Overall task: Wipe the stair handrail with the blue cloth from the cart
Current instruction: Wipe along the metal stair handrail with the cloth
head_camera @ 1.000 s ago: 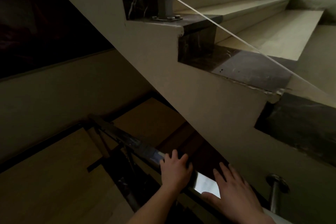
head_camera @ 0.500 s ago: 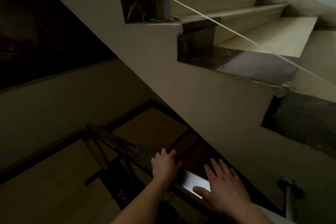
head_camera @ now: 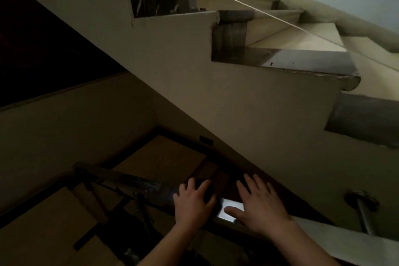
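Looking down from the head camera, the only view supplied, the scene is a dim stairwell with the handrail (head_camera: 138, 185) crossing the lower frame. Its long axis runs from the lower right, close to the person, away to the upper left, where it descends toward a post at its far end.

Left hand (head_camera: 193, 203): lies on top of the rail with the fingers spread and curled over its far edge. Its grip is a loose drape over the rail, not a closed fist. A dark patch under the fingers may be a cloth, but the light is too poor to confirm it or its colour.

Right hand (head_camera: 259, 207): rests flat and fully open on the bright, reflective stretch of the rail, just beside the left hand on the near, uphill side. It holds nothing visible.

Blue cloth: not identifiable in this view. The cart is not in view.

Governing relation: the unwiped length appears to lie to the upper left, along the rail's axis. The left hand is the nearer to it and leads; the right hand trails. In the inspector's judgement, the next stroke should travel down-rail to the left.

A rail bracket (head_camera: 361, 202) stands well to the right of both hands.
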